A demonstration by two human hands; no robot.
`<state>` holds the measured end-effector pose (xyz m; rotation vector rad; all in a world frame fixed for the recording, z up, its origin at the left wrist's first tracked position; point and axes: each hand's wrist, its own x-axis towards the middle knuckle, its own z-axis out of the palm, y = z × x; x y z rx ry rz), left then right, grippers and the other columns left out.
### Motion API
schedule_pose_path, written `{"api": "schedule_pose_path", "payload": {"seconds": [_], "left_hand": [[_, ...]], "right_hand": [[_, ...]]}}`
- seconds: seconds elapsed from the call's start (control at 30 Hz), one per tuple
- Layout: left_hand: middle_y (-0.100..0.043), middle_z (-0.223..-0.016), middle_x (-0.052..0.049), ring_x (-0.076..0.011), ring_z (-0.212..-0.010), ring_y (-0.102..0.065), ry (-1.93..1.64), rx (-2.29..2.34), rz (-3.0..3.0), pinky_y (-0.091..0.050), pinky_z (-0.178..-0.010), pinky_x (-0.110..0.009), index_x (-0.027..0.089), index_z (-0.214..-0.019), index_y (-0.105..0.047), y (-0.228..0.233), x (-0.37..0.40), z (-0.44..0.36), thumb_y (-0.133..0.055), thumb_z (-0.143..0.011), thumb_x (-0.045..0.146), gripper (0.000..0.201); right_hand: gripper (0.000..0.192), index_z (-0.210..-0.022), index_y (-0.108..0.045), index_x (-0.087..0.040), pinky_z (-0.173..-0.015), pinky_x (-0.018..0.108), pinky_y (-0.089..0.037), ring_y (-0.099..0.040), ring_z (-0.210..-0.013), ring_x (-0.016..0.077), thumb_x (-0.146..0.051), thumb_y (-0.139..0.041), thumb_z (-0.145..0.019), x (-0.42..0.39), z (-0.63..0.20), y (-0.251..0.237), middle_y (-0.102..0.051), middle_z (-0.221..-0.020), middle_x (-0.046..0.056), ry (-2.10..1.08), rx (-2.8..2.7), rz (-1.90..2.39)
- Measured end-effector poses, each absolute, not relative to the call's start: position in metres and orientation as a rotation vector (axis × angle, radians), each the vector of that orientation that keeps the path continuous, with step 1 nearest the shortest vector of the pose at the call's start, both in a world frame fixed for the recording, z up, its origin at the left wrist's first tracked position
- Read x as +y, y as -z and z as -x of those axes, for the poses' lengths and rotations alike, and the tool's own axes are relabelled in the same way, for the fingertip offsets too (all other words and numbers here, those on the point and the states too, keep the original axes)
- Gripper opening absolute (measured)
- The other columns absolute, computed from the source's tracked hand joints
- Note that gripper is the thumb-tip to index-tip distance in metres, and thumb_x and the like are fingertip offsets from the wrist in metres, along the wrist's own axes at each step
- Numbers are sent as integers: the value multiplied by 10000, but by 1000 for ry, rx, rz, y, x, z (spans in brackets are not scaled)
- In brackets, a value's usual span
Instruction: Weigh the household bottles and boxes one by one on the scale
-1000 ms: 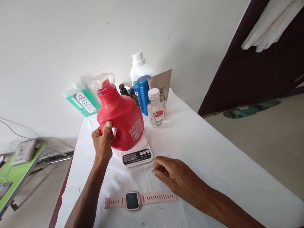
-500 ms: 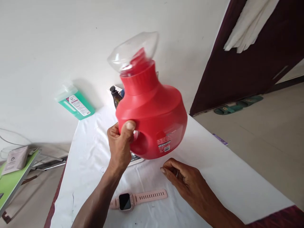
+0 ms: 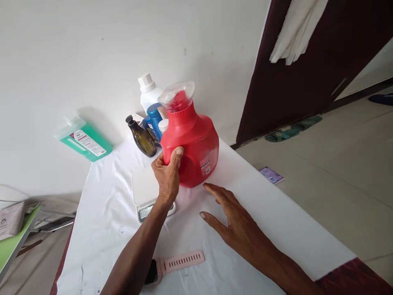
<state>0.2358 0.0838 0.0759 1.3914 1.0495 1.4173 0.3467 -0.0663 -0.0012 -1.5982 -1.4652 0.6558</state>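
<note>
A big red jug (image 3: 196, 135) with a clear, flared cap (image 3: 177, 95) is gripped at its handle by my left hand (image 3: 168, 174). The jug is close to upright over the right part of the white-clothed table (image 3: 260, 221); whether its base touches the cloth I cannot tell. My right hand (image 3: 231, 215) hovers below and right of the jug, fingers spread, holding nothing. Left of the jug lies a white digital scale (image 3: 145, 186), partly hidden by my left wrist. Nearest me rests a pink smartwatch (image 3: 181, 262), its face partly behind my left forearm.
Behind the jug are a dark pump bottle (image 3: 141, 137), a blue bottle (image 3: 153, 119) and a white capped bottle (image 3: 149, 92). A green liquid jug (image 3: 87, 141) leans near the wall. At left is a green table (image 3: 18, 237); slippers (image 3: 291, 130) lie by the door.
The red jug has come down and away from me in my left hand, uncovering the scale and the bottles behind. My right hand has gone from curled to spread.
</note>
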Motion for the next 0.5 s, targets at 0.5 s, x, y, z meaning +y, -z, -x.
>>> {"api": "schedule_pose_path", "payload": {"seconds": [0.5], "left_hand": [[-621, -808, -18, -154, -738, -561, -1284, 898, -1681, -459, -690, -286, 200, -849, -659, -88, 95, -203, -749, -865, 580, 391]], "right_hand": [[565, -1561, -389, -216, -1058, 558, -535, -590, -1347, 349, -424, -514, -1051, -60, -340, 34, -584, -1488, 178, -92, -1807, 1618]]}}
